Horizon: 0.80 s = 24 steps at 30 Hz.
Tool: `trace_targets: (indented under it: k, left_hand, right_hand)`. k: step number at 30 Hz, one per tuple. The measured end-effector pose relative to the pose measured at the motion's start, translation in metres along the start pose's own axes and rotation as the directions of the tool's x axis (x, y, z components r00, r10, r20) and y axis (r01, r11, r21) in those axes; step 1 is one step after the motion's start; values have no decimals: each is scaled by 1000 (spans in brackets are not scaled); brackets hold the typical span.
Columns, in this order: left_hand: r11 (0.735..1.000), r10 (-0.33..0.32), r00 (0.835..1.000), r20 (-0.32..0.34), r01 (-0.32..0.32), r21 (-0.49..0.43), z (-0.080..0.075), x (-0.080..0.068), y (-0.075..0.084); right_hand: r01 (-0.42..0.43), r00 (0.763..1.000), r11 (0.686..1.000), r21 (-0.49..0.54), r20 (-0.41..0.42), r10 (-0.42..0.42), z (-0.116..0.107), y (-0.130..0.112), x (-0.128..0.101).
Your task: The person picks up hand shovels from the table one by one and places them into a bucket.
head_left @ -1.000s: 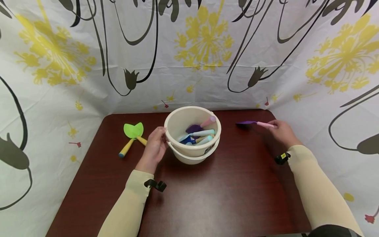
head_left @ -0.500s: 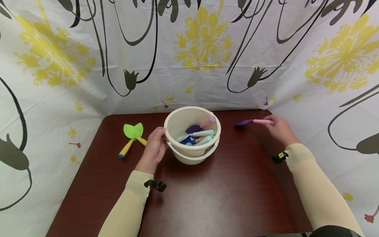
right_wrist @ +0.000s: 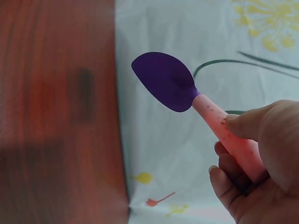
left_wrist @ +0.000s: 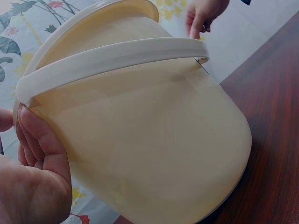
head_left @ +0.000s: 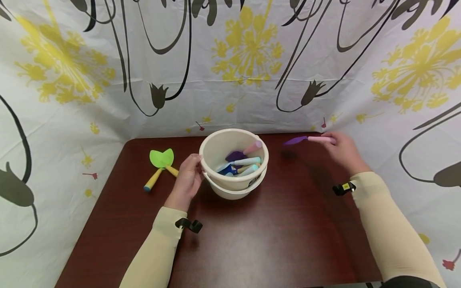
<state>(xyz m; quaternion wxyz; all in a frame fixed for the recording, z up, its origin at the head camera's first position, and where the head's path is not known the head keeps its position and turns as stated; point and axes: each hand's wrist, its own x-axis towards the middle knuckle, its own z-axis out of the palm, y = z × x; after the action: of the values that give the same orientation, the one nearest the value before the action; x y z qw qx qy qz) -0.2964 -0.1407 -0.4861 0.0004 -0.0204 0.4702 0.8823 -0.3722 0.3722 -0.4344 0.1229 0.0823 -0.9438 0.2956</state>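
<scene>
My left hand (head_left: pixel 189 180) grips the rim of a cream bucket (head_left: pixel 234 185) at its left side, below which the white handle (left_wrist: pixel 117 58) hangs in the left wrist view. Inside the bucket lie several small garden tools, among them a purple trowel with a pink handle (head_left: pixel 253 148) and others with pale blue handles (head_left: pixel 246 161). Off to the right, my right hand (head_left: pixel 344 153) holds a second trowel (head_left: pixel 296 140) by its pink handle, the thumb along it. Its purple blade (right_wrist: pixel 163 81) points left, raised above the table.
Two tools with green blades (head_left: pixel 162 159) and yellow handles lie crossed on the dark red table (head_left: pixel 288 240), left of the bucket. A white patterned cloth (head_left: pixel 230 100) hangs behind and along both sides of the table.
My right hand has lifted the trowel up off the table, and its shadow now lies apart below the blade. The left hand and bucket have stayed in place.
</scene>
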Motion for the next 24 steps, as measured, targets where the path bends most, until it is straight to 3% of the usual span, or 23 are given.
trace_targets:
  k: [17,24]
  left_hand:
    - [1000,18,1000,14,-18,-7,1,0,0]
    - [1000,17,1000,18,-17,-6,1,-1,0]
  right_hand:
    - [87,991,995,56,-108,-80,-29,-55,-2]
    - [198,966,978,57,-179,-185,-35,-76,-1]
